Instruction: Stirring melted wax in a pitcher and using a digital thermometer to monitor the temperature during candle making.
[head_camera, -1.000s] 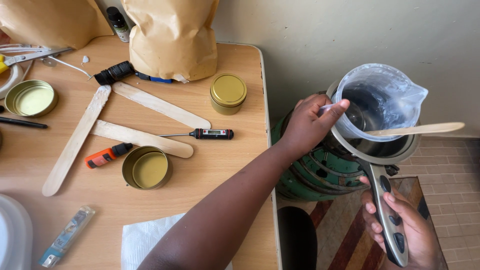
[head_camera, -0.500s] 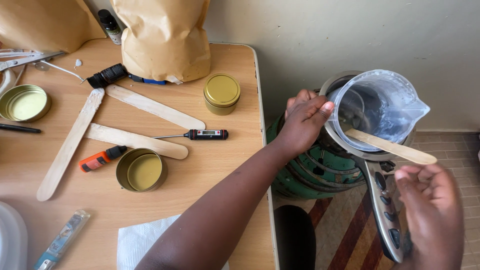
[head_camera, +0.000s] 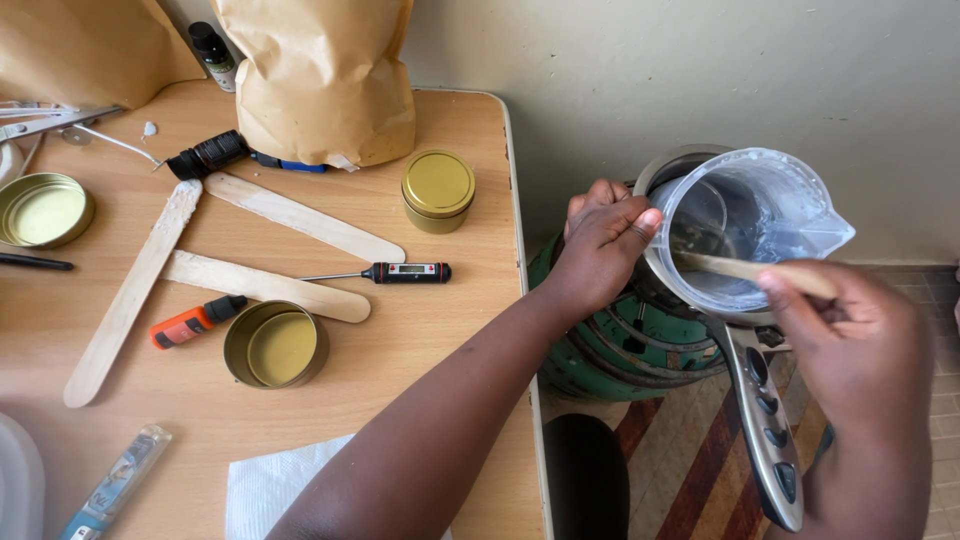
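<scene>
While the left hand (head_camera: 600, 250) grips the jug (head_camera: 752, 222) rim in the pan (head_camera: 700, 300), right hand (head_camera: 850, 340) pinches the stick (head_camera: 720, 265): stirring step; steadying grip needed.

The right hand (head_camera: 850, 335) covers the outer end of the flat wooden stirring stick (head_camera: 715, 264), and its forearm runs off the bottom edge. The clear plastic measuring jug (head_camera: 752, 225) hides most of the steel saucepan (head_camera: 762, 400) beneath it; what the jug holds is too cloudy to tell. The left hand (head_camera: 600, 250) hides the jug's handle. The round translucent plastic container (head_camera: 18, 480) is cut off at the left edge, as are the metal pliers (head_camera: 40, 120).
</scene>
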